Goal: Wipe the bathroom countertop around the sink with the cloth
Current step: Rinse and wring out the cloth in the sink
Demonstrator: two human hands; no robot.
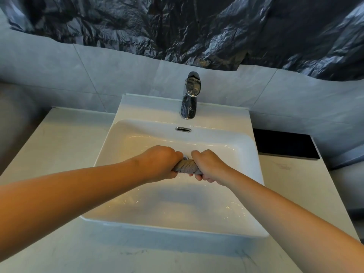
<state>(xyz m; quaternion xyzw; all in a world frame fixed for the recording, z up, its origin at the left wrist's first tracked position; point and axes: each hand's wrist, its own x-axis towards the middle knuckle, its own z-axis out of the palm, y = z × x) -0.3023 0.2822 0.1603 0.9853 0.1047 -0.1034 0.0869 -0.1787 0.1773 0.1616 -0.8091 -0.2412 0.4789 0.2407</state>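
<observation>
Both hands, left hand [162,162] and right hand [208,166], clench one gray cloth [186,167] twisted between them, over the middle of one white sink [110,138]. One chrome tap [190,95] stands at twelve o'clock. One pale countertop [59,142] surrounds the sink; one black mat [283,143] lies at two o'clock.

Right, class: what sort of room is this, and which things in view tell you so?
Most likely a bathroom: a white sink sits on a pale countertop, a chrome tap stands behind its bowl, and grey tiles line the wall.
</observation>
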